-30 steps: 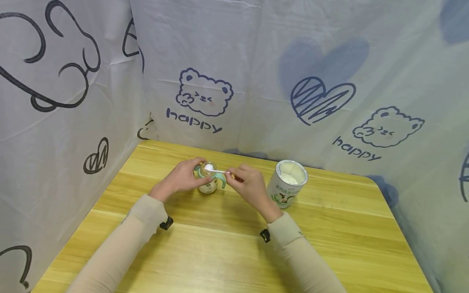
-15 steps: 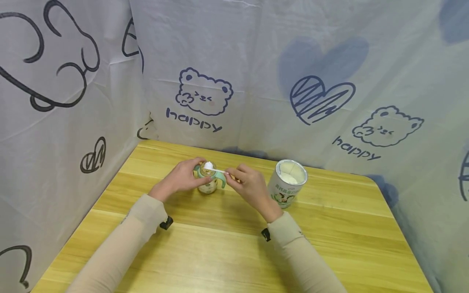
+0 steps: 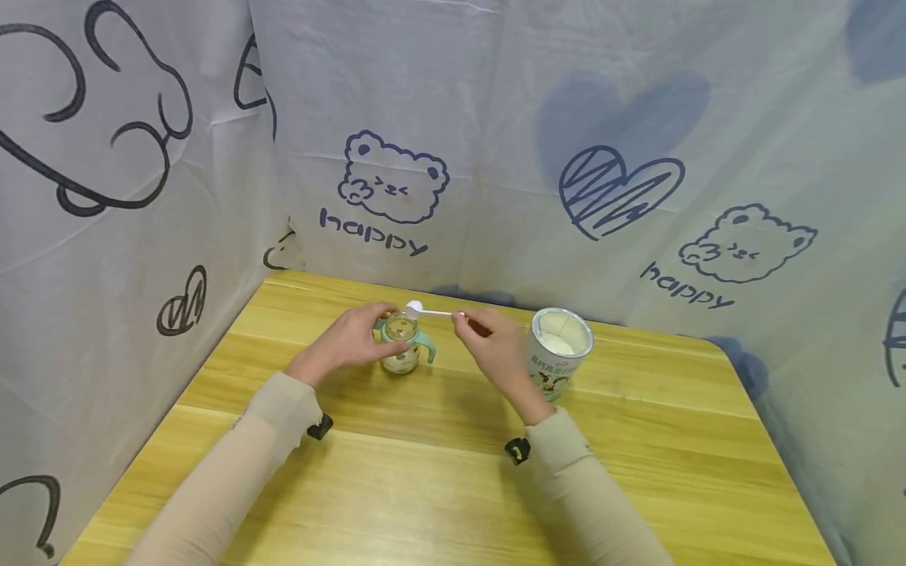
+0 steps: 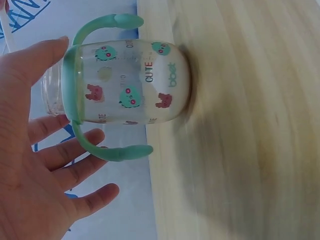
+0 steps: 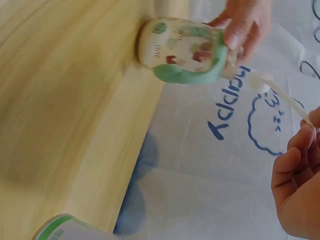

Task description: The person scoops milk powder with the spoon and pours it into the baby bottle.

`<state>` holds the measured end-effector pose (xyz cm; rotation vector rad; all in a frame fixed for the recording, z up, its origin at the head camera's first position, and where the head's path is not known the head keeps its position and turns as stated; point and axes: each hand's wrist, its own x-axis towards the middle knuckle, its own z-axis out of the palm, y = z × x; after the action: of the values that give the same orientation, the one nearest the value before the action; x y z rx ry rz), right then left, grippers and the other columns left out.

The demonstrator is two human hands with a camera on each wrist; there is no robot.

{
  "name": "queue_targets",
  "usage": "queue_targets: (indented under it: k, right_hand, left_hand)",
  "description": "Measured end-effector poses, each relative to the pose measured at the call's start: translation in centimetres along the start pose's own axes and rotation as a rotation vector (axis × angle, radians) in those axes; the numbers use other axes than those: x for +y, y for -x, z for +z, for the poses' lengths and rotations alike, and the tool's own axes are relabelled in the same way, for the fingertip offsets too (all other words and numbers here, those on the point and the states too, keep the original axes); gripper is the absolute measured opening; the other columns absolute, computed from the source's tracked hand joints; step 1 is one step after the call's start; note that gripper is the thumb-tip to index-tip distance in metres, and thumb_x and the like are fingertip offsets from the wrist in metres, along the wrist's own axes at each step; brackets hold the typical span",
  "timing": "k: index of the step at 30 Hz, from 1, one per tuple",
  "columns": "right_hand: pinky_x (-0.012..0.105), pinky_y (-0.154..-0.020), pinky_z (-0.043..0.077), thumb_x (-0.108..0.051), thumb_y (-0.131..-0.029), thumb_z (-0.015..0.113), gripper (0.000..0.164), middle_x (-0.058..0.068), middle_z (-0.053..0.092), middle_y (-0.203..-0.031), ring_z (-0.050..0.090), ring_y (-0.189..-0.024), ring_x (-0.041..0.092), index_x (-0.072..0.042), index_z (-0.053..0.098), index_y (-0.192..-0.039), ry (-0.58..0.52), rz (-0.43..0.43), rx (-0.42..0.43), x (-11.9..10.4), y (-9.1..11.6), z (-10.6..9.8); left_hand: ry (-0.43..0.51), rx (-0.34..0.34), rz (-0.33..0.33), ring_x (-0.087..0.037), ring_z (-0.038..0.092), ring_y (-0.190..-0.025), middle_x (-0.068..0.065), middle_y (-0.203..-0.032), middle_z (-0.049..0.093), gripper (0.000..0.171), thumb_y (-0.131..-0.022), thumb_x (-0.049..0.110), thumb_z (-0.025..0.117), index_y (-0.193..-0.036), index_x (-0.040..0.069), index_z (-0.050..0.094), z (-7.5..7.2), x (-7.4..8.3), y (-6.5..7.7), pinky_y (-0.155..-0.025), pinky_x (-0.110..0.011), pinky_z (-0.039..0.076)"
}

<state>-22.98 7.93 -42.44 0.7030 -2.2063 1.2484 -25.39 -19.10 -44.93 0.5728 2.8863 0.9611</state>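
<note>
Spoon [image 3: 434, 313]: in the right hand [image 3: 501, 354], bowl end pointing to the person's left, just above the bottle's mouth and apart from it. Long axis runs across the desk [image 3: 396, 487], handle end higher than the bowl per right wrist view. Can't tell what's in the bowl.

Right fingers: closed up in a pinch on the end of the spoon handle.

Bottle [image 4: 122, 85]: upright on the desk, long axis vertical, mouth up and uncapped. 2 green handles [image 4: 115, 153] on opposite sides, both curving down. Clear wall; pale layer [image 4: 176, 92] in the bottom part, can't tell powder from liquid.

Left hand [image 3: 350, 339]: thumb and forefinger part-curled around the bottle's neck at the green collar, gap between them about as wide as the neck; other 3 fingers spread.

Can [image 3: 555, 365]: upright on the desk, right of the bottle, well apart from it, top uncovered, pale powder [image 3: 557, 344] inside below the rim. Right hand hides part of its left side.
</note>
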Motion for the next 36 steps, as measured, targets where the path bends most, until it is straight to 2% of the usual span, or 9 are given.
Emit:
queue_targets:
  k: [5,10,14,17,19,20,24,26,36]
  right_hand:
    - [0.016,-0.059,0.046,-0.014,-0.098,0.075,0.013,0.013,0.073,-0.079,0.056,-0.066,0.009,-0.006,0.085,-0.099,-0.103,0.140,0.077,-0.2,-0.5,-1.8]
    - [0.014,-0.059,0.047,-0.013,-0.097,0.077,0.012,0.016,0.074,-0.082,0.057,-0.067,0.009,-0.005,0.085,-0.099,-0.116,0.214,0.132,0.0,-0.7,-3.6]
    - [0.013,-0.061,0.049,-0.014,-0.097,0.077,0.013,0.017,0.075,-0.086,0.058,-0.071,0.010,-0.004,0.085,-0.101,-0.099,0.257,0.140,0.3,-0.5,-5.1]
    - [0.013,-0.062,0.050,-0.017,-0.098,0.076,0.015,0.017,0.076,-0.089,0.060,-0.072,0.008,-0.005,0.084,-0.103,-0.091,0.290,0.150,0.4,-0.3,-6.1]
    - [0.013,-0.062,0.050,-0.018,-0.098,0.076,0.016,0.017,0.076,-0.089,0.060,-0.072,0.007,-0.006,0.085,-0.103,-0.088,0.306,0.168,0.5,-0.1,-6.8]
    - [0.013,-0.062,0.050,-0.018,-0.098,0.077,0.016,0.018,0.076,-0.089,0.061,-0.072,0.006,-0.006,0.085,-0.103,-0.085,0.311,0.180,0.6,0.0,-7.2]
    - [0.012,-0.061,0.049,-0.017,-0.097,0.078,0.017,0.020,0.075,-0.089,0.060,-0.070,0.003,-0.003,0.084,-0.103,-0.073,0.332,0.235,1.0,0.4,-8.5]
    - [0.012,-0.060,0.048,-0.016,-0.096,0.078,0.016,0.019,0.074,-0.087,0.059,-0.069,0.003,-0.002,0.084,-0.103,-0.055,0.339,0.259,1.3,0.6,-9.1]
    - [0.012,-0.056,0.045,-0.017,-0.096,0.078,0.018,0.007,0.070,-0.080,0.056,-0.065,0.002,-0.001,0.084,-0.099,0.022,0.360,0.353,2.3,1.9,-12.6]
  left_hand:
    - [0.010,-0.026,-0.003,-0.040,0.057,-0.139,-0.020,-0.153,0.057,0.081,-0.094,0.062,0.071,-0.155,0.012,0.050,-0.7,0.7,-0.7,-0.117,-0.061,0.046]
    - [0.049,-0.041,0.022,-0.040,0.054,-0.142,-0.018,-0.155,0.055,0.079,-0.096,0.062,0.068,-0.155,0.012,0.050,-1.4,2.1,-1.7,-0.116,-0.060,0.047]
    - [0.038,-0.057,0.050,-0.040,0.055,-0.141,-0.018,-0.157,0.054,0.082,-0.095,0.063,0.068,-0.157,0.012,0.048,-1.1,2.9,-2.5,-0.117,-0.060,0.047]
    - [0.030,-0.070,0.076,-0.038,0.064,-0.131,-0.018,-0.157,0.054,0.083,-0.095,0.064,0.067,-0.158,0.013,0.046,-0.7,3.6,-3.1,-0.116,-0.058,0.048]
    - [0.036,-0.078,0.086,-0.031,0.073,-0.111,-0.019,-0.156,0.054,0.083,-0.095,0.064,0.067,-0.159,0.015,0.045,-0.5,4.3,-3.4,-0.114,-0.057,0.050]
    - [0.035,-0.079,0.091,-0.030,0.073,-0.111,-0.018,-0.156,0.055,0.084,-0.095,0.065,0.067,-0.159,0.016,0.044,-0.4,4.6,-3.6,-0.114,-0.057,0.050]
    - [0.032,-0.083,0.108,-0.032,0.068,-0.124,-0.017,-0.158,0.053,0.087,-0.095,0.067,0.066,-0.162,0.018,0.040,0.1,5.7,-4.2,-0.117,-0.057,0.048]
    - [0.028,-0.079,0.121,-0.036,0.055,-0.142,-0.015,-0.159,0.052,0.088,-0.094,0.068,0.066,-0.163,0.019,0.039,0.4,6.1,-4.6,-0.119,-0.058,0.045]
    - [0.060,-0.097,0.145,-0.035,0.052,-0.145,-0.014,-0.159,0.053,0.090,-0.094,0.067,0.066,-0.164,0.020,0.037,2.5,9.6,-6.2,-0.119,-0.058,0.044]
